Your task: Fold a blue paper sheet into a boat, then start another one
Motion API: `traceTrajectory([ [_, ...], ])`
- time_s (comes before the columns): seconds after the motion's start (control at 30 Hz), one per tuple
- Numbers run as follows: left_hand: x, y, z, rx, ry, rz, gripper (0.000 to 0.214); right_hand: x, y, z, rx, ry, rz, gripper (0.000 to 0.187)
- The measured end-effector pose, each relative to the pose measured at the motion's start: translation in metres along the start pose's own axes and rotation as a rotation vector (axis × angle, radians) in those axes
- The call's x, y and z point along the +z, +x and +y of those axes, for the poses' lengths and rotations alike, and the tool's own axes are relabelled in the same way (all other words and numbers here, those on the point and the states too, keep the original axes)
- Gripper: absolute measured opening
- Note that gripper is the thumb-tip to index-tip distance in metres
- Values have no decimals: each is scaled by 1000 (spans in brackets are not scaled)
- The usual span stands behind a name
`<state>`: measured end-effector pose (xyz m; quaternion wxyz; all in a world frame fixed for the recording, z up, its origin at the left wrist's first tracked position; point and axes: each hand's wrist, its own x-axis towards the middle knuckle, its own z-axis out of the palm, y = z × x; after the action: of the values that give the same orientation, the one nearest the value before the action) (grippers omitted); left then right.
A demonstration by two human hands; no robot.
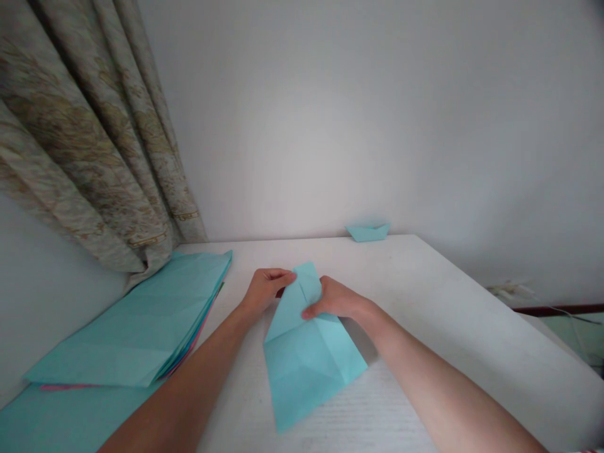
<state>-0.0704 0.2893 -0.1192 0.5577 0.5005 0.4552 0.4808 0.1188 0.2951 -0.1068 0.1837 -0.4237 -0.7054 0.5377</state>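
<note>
A light blue sheet of paper lies partly folded on the white table, creased with its far end folded to a point. My left hand grips the paper's far left edge with curled fingers. My right hand pinches the folded flap near the top, thumb pressed on the paper. A finished blue paper boat sits at the far edge of the table against the wall.
A stack of blue sheets, with pink ones showing at the edges, lies on the table's left side. A patterned curtain hangs at the left. The wall stands just behind the table. Cables lie beyond the table's right edge.
</note>
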Motion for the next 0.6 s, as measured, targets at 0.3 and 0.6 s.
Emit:
traceTrajectory([
  [0.3, 2, -2, -3, 245, 374, 100, 34, 11, 8, 5, 12, 229, 179, 30],
  [0.6, -2, 6, -10, 194, 488, 50, 36, -8, 17, 9, 82, 495, 533, 26],
])
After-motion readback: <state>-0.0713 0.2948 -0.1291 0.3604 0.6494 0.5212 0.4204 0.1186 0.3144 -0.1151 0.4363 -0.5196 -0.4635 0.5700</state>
